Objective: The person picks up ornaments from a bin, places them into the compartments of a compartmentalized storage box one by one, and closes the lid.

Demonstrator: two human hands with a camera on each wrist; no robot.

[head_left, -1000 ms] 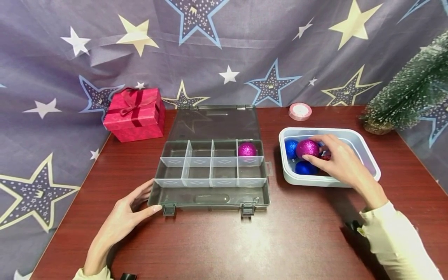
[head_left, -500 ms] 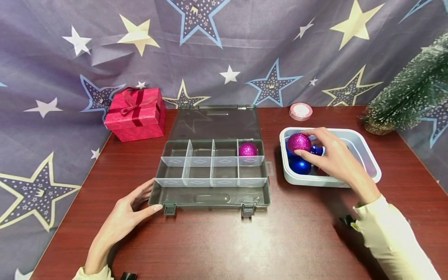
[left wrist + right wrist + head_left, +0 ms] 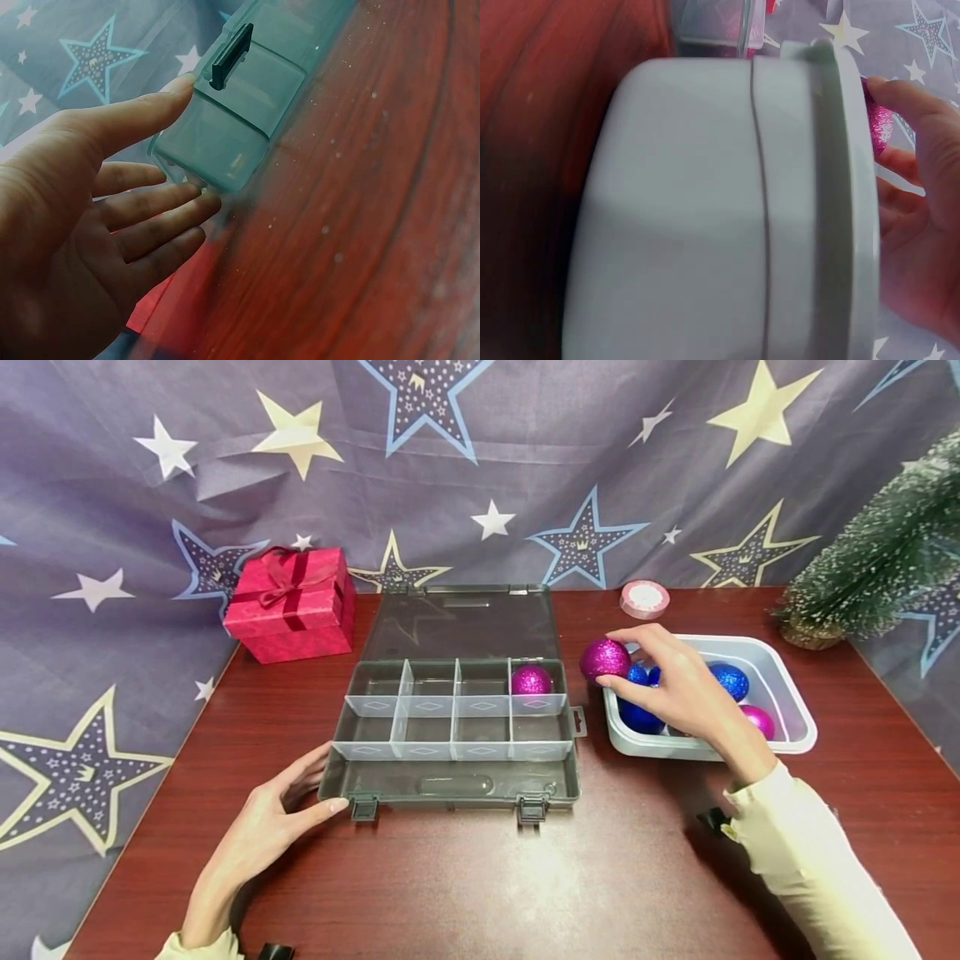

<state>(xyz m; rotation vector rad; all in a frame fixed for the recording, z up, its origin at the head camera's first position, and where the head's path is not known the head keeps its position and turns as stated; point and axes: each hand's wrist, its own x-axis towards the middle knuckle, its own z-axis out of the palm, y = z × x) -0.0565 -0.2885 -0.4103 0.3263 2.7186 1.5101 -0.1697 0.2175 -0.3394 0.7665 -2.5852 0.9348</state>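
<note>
Between thumb and fingers, my right hand [image 3: 678, 689] holds a magenta glitter Christmas ball [image 3: 604, 661] over the left rim of a white tub [image 3: 797, 710]. In the right wrist view the tub's wall hides part of that hand and ball. Blue balls [image 3: 729, 682] and a pink ball [image 3: 757, 722] lie in the tub. My left hand [image 3: 262, 827] rests at the front left corner of a grey see-through compartment box [image 3: 450, 785], thumb by its front edge and fingers along its side. Another magenta ball [image 3: 531, 680] sits in the box's back right compartment.
The box's lid [image 3: 461, 622] lies folded back behind it. A red gift box [image 3: 291, 603] stands at the back left. A pink ribbon roll [image 3: 643, 599] lies behind the tub, and a small frosted Christmas tree [image 3: 870, 552] stands at the right.
My right hand has lifted the magenta ball from the tub and carried it left over the rim. More balls now show in the tub. The left hand has stayed in place.
</note>
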